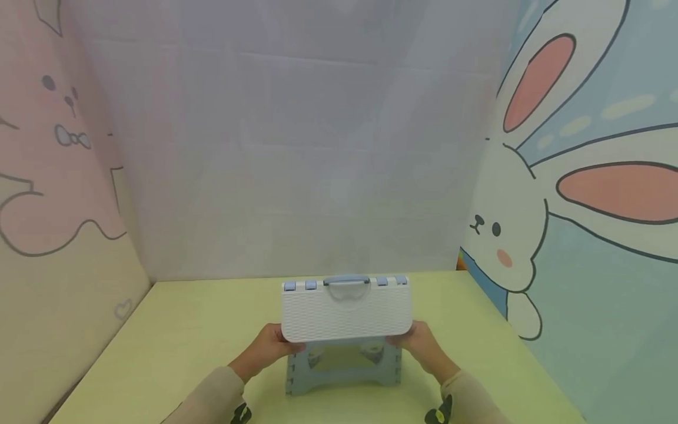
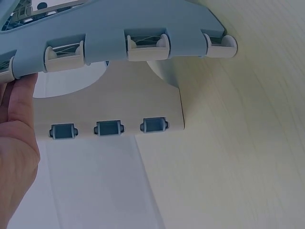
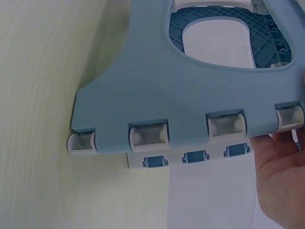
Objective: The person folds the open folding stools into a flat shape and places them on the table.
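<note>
A folding step stool with a textured white top (image 1: 346, 312) is between my two hands in the head view. A blue carry handle (image 1: 346, 279) lies along the far edge of the top. Below it, the blue leg panel (image 1: 302, 384) is spread apart from the white leg panel (image 2: 152, 90) behind. My left hand (image 1: 271, 347) grips the left side just under the top, and my right hand (image 1: 422, 348) grips the right side likewise. White hinge pieces (image 3: 149, 137) run along the blue panel's edge. Some fingers are hidden behind the stool.
The stool is over a pale yellow table (image 1: 212, 312). A white sheet (image 1: 296, 176) hangs behind it. Side panels carry cartoon drawings, including a rabbit (image 1: 516, 229) on the right.
</note>
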A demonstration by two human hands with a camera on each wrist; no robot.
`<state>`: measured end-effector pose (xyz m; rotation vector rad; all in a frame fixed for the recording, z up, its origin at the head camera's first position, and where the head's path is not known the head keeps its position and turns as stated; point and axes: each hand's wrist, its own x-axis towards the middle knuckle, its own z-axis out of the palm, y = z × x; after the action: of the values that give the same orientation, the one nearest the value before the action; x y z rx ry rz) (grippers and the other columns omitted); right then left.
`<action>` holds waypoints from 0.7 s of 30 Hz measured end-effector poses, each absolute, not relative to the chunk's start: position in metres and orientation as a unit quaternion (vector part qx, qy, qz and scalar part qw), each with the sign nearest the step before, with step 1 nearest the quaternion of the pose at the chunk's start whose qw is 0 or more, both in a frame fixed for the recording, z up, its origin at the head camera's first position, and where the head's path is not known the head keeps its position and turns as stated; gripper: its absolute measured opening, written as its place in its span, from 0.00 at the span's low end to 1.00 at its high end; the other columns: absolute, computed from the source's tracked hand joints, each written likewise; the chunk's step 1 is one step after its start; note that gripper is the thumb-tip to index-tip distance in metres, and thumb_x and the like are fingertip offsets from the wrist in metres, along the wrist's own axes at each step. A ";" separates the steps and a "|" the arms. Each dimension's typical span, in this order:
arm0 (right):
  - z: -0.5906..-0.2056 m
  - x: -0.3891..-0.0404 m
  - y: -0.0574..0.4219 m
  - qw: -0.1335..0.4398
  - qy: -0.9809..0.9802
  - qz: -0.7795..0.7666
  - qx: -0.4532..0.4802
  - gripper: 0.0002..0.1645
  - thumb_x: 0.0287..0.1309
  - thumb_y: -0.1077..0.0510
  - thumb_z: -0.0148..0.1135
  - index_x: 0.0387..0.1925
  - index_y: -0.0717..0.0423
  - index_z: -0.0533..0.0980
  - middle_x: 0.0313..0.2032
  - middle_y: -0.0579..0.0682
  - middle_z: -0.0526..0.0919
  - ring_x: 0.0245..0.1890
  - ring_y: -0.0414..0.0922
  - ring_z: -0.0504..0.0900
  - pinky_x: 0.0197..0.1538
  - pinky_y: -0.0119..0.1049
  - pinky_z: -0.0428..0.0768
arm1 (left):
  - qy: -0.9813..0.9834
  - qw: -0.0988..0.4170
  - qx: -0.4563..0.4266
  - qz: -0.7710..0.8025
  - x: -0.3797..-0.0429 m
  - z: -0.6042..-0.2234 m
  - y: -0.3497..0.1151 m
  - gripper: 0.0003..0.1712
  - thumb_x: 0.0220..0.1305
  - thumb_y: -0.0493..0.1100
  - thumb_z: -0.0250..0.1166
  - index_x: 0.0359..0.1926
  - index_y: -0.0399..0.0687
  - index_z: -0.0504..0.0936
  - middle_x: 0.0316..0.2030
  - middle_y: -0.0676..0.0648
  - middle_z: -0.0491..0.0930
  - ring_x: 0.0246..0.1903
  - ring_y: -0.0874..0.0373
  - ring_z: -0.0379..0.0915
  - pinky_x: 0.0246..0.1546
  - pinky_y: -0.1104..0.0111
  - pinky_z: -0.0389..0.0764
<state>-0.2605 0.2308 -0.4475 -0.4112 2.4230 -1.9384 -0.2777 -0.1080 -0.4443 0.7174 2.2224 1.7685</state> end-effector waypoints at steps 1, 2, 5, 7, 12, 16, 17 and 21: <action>-0.448 -0.260 0.231 0.006 0.773 -0.620 -0.132 0.25 0.53 0.67 0.64 0.50 0.79 0.72 0.49 0.69 0.79 0.51 0.63 0.77 0.52 0.51 0.77 | 0.756 0.105 0.243 0.599 -0.277 -0.444 -0.108 0.20 0.58 0.32 0.67 0.49 0.21 0.76 0.46 0.29 0.79 0.46 0.44 0.78 0.43 0.60 0.81; -0.448 -0.260 0.231 0.007 0.771 -0.622 -0.133 0.25 0.53 0.67 0.64 0.51 0.79 0.71 0.49 0.69 0.79 0.52 0.63 0.77 0.52 0.51 0.77 | 0.757 0.103 0.241 0.598 -0.277 -0.444 -0.108 0.20 0.58 0.32 0.67 0.49 0.21 0.76 0.46 0.29 0.80 0.46 0.44 0.78 0.43 0.60 0.81; -0.448 -0.261 0.231 0.013 0.769 -0.625 -0.131 0.26 0.54 0.67 0.64 0.52 0.78 0.71 0.50 0.68 0.78 0.52 0.62 0.77 0.53 0.52 0.76 | 0.762 0.099 0.236 0.595 -0.277 -0.445 -0.107 0.20 0.57 0.32 0.67 0.48 0.21 0.77 0.45 0.30 0.80 0.44 0.48 0.79 0.42 0.61 0.81; -0.449 -0.261 0.231 0.016 0.770 -0.625 -0.128 0.26 0.54 0.66 0.64 0.53 0.77 0.71 0.51 0.67 0.79 0.53 0.62 0.77 0.53 0.52 0.76 | 0.763 0.098 0.234 0.594 -0.278 -0.445 -0.107 0.19 0.57 0.32 0.67 0.47 0.21 0.77 0.45 0.31 0.81 0.43 0.49 0.79 0.41 0.62 0.81; -0.451 -0.262 0.231 0.014 0.770 -0.625 -0.131 0.26 0.54 0.66 0.64 0.52 0.78 0.71 0.50 0.68 0.79 0.52 0.62 0.77 0.52 0.52 0.77 | 0.760 0.100 0.234 0.599 -0.278 -0.446 -0.107 0.19 0.57 0.32 0.67 0.47 0.21 0.77 0.45 0.31 0.80 0.44 0.47 0.79 0.42 0.62 0.81; -0.452 -0.263 0.231 0.015 0.769 -0.625 -0.130 0.25 0.53 0.67 0.64 0.52 0.79 0.71 0.50 0.69 0.79 0.52 0.63 0.77 0.52 0.51 0.77 | 0.759 0.103 0.232 0.599 -0.278 -0.446 -0.108 0.18 0.57 0.32 0.67 0.47 0.22 0.77 0.45 0.31 0.81 0.44 0.46 0.79 0.42 0.60 0.81; -0.451 -0.263 0.231 0.014 0.770 -0.625 -0.126 0.25 0.53 0.67 0.64 0.51 0.79 0.71 0.50 0.69 0.79 0.52 0.63 0.77 0.52 0.52 0.77 | 0.759 0.104 0.231 0.599 -0.278 -0.446 -0.108 0.18 0.57 0.32 0.67 0.47 0.22 0.77 0.45 0.31 0.81 0.44 0.46 0.79 0.42 0.60 0.81; -0.452 -0.264 0.231 0.011 0.775 -0.620 -0.126 0.26 0.52 0.67 0.65 0.51 0.78 0.71 0.50 0.69 0.79 0.52 0.63 0.77 0.52 0.52 0.77 | 0.760 0.107 0.230 0.598 -0.279 -0.447 -0.108 0.19 0.58 0.32 0.67 0.48 0.22 0.77 0.46 0.31 0.80 0.46 0.42 0.78 0.44 0.58 0.81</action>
<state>-0.2643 0.2305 -0.4519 -0.3930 2.4172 -1.9338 -0.2794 -0.1080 -0.4473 0.6784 2.2378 1.7613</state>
